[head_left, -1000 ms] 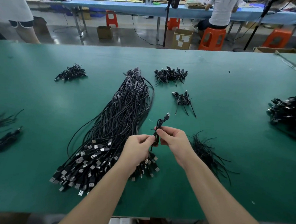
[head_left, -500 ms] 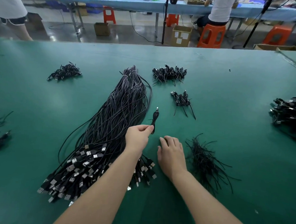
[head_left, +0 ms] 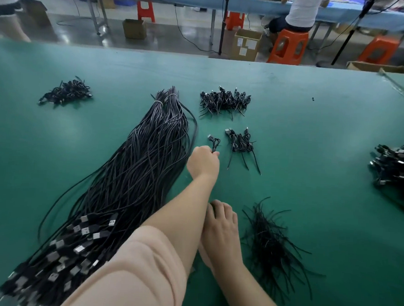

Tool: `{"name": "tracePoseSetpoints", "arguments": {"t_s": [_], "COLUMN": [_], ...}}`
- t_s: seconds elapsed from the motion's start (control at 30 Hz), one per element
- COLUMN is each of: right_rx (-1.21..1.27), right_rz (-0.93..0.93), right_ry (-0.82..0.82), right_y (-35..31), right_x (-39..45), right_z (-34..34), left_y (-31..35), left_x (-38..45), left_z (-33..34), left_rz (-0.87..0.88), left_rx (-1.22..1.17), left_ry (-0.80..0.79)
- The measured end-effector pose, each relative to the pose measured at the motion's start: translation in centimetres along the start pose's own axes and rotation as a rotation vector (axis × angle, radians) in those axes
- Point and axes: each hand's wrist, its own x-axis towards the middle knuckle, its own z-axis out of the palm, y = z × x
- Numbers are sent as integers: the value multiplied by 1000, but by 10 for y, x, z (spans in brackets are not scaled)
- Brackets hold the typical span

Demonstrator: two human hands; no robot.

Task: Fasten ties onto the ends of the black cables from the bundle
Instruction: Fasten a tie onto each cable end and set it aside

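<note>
Bare green bench (head_left: 314,159) right of the cable bundle (head_left: 133,184), out to the far edge. Left hand (head_left: 202,163) just right of the bundle, fingers pinching a tied cable end (head_left: 214,143) beside a small finished pile (head_left: 240,143). Right hand (head_left: 222,232) nearer, fingers loosely curled on the bench, beside loose ties (head_left: 271,247).

Orange stools (head_left: 288,45), cardboard boxes (head_left: 246,45) behind

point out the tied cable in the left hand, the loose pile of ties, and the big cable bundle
tied cable (head_left: 214,143), head view, on its coiled loop above the left hand.
pile of ties (head_left: 270,242), head view, on the dense middle of the heap.
cable bundle (head_left: 143,163), head view, on the mid-length strands.
</note>
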Motion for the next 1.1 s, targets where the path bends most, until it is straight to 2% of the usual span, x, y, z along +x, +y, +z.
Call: {"name": "tracePoseSetpoints", "arguments": {"t_s": [0.13,0.3,0.47,0.6,0.73,0.8,0.9,0.97,1.1], "right_rx": [-13,109,134,39,32,32,30,7,-7], "right_rz": [-21,-13,-2,8,29,32,33,29,24], "right_ry": [-141,-127,-98,-116,-68,-32,-27,-31,-32], "right_y": [3,0,0,2,2,2,2,3,2], "right_x": [2,-1,-1,0,-1,0,-1,-1,-2], "right_z": [-1,-11,-11,-3,2,4,5,5,6], "left_y": [10,30,38,33,23,7,-39,-79,-151], "left_x": [17,27,27,17,12,10,1,-13,-51], "left_z": [18,29,32,11,-41,-75,-125,-151,-166], "left_rz": [29,59,141,202,296,332,319,246,79], "left_rx": [101,107,146,170,146,185,282,365,476], "left_ry": [-11,-69,-207,-213,-287,-313,-244,-244,-365]}}
